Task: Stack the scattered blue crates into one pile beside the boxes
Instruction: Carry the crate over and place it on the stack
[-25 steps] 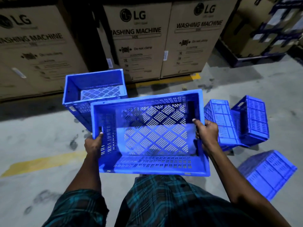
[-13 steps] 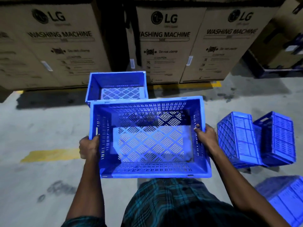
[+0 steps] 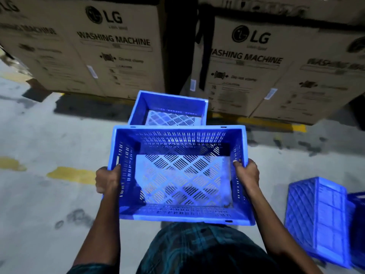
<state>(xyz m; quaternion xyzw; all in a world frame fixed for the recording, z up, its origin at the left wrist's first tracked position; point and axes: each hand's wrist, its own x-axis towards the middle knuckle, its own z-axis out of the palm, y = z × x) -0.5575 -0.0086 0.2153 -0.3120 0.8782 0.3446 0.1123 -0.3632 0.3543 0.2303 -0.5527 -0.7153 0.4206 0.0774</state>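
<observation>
I hold a blue slotted crate (image 3: 178, 212) level in front of me, open side up. My left hand (image 3: 106, 179) grips its left wall and my right hand (image 3: 247, 173) grips its right wall. Just beyond it a second blue crate (image 3: 169, 101) stands upright on the floor, close to the cardboard washing machine boxes (image 3: 110, 48). The held crate hides the near edge of that one. At the lower right a blue crate (image 3: 316, 218) lies on its side, with part of another crate (image 3: 358, 224) behind it at the frame edge.
Large cardboard boxes (image 3: 256, 62) line the back with a dark gap between them. Yellow floor markings (image 3: 71, 175) cross the grey concrete at left and below the right boxes. My checked garment fills the bottom centre.
I have moved closer to the boxes and the standing crate. The carried crate now sits directly in front of that crate, and the tipped crates have slid toward the right edge.
</observation>
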